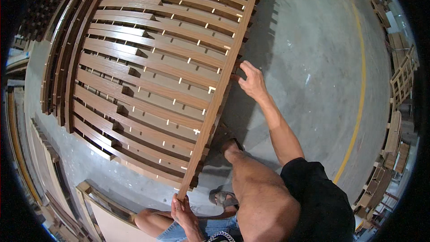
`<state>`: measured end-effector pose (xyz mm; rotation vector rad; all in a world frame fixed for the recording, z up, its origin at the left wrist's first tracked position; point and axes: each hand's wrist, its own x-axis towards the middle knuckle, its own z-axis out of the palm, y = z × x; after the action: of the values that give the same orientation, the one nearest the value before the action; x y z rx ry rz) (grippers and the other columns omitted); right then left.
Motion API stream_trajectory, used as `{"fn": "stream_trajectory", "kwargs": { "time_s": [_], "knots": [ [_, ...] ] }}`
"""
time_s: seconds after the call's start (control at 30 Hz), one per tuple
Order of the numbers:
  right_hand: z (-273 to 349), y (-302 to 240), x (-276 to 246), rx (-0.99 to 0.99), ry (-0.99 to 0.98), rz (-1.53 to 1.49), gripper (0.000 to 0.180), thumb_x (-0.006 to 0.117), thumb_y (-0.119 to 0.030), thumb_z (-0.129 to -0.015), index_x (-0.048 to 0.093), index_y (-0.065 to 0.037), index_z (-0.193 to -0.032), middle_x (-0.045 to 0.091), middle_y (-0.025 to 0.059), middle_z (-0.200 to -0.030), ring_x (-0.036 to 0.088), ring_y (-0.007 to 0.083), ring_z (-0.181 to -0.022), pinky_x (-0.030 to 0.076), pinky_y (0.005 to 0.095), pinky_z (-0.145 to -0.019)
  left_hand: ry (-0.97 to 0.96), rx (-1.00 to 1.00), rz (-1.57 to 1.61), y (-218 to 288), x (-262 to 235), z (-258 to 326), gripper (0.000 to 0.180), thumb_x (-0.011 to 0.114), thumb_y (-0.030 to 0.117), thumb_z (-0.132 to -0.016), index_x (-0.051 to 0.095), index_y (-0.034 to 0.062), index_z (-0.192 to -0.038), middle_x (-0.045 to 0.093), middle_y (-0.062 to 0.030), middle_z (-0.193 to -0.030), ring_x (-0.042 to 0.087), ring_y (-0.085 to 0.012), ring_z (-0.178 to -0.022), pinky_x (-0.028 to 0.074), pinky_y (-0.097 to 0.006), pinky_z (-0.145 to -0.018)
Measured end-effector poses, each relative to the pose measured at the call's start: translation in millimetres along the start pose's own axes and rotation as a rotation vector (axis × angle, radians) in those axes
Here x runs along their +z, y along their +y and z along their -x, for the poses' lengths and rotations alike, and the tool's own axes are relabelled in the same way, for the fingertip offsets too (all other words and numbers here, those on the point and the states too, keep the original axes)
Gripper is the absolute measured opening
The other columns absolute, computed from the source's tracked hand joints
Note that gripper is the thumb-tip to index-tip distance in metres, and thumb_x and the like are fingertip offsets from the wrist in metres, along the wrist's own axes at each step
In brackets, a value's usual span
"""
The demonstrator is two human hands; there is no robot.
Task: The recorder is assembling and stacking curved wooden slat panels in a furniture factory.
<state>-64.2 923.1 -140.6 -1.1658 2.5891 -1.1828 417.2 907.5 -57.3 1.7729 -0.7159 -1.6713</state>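
A long, narrow brown wooden strip [217, 101] lies along the right-hand ends of a stack of wooden slats [179, 77]. My left hand [184, 215] is closed around the strip's near end. At the stack's right side, about midway along, my right hand [252, 82] has its fingers and thumb curled at the slat ends beside the strip. Its fingertips are partly hidden, and I cannot make out what they hold. Small pale spacers [211, 89] stick out between the slats, several of them close to the strip. Shorter pieces overlie the slats' left parts.
Upright brown boards [67, 69] stand along the stack's left side. A pale panel in a wooden frame [107, 219] is at the lower left. Timber and pallets [402, 78] line the far right, beyond a yellow floor line [362, 85]. My leg [264, 192] is beside the stack.
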Motion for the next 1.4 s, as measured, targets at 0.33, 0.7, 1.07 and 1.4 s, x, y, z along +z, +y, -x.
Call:
{"fn": "stream_trajectory", "kwargs": {
  "time_s": [0.33, 0.7, 1.07, 1.4],
  "knots": [
    [17, 9, 5, 0.061, -0.098, 0.006, 0.042, 0.063, -0.005, -0.075, 0.051, 0.004, -0.115, 0.049, 0.0267, -0.127, 0.050, 0.0419, -0.117, 0.047, 0.0408, -0.095, -0.015, -0.007, -0.005, 0, -4, -4, 0.048, 0.055, 0.030, -0.096, 0.050, -0.0104, -0.121, 0.058, -0.0175, -0.109, 0.059, -0.0256, -0.102, 0.048, -0.037, -0.094],
    [13, 0, 8, 0.214, -0.118, 0.036, 0.042, 0.058, 0.002, -0.077, 0.046, 0.009, -0.117, 0.042, 0.0279, -0.133, 0.043, 0.0436, -0.123, 0.039, 0.0436, -0.104, -0.015, -0.030, -0.017, 0, -3, -3, 0.042, 0.055, 0.027, -0.096, 0.052, -0.0082, -0.119, 0.057, -0.0176, -0.110, 0.059, -0.0258, -0.101, 0.050, -0.034, -0.091],
    [35, -29, 6, 0.228, 0.068, -0.176, 0.049, 0.062, -0.002, -0.078, 0.046, 0.001, -0.125, 0.041, 0.0231, -0.136, 0.047, 0.0369, -0.121, 0.048, 0.0422, -0.093, 0.004, -0.030, -0.008, 4, 3, -1, 0.045, 0.055, 0.027, -0.096, 0.050, -0.0092, -0.122, 0.057, -0.0165, -0.111, 0.060, -0.0240, -0.101, 0.051, -0.032, -0.090],
    [58, -45, 9, 0.100, -0.009, -0.059, 0.045, 0.068, -0.006, -0.071, 0.052, 0.003, -0.112, 0.047, 0.0210, -0.121, 0.050, 0.0377, -0.112, 0.044, 0.0409, -0.093, -0.005, -0.030, -0.026, 1, 1, -1, 0.046, 0.053, 0.029, -0.097, 0.050, -0.0102, -0.121, 0.057, -0.0178, -0.112, 0.059, -0.0258, -0.104, 0.051, -0.035, -0.093]
  ]
}}
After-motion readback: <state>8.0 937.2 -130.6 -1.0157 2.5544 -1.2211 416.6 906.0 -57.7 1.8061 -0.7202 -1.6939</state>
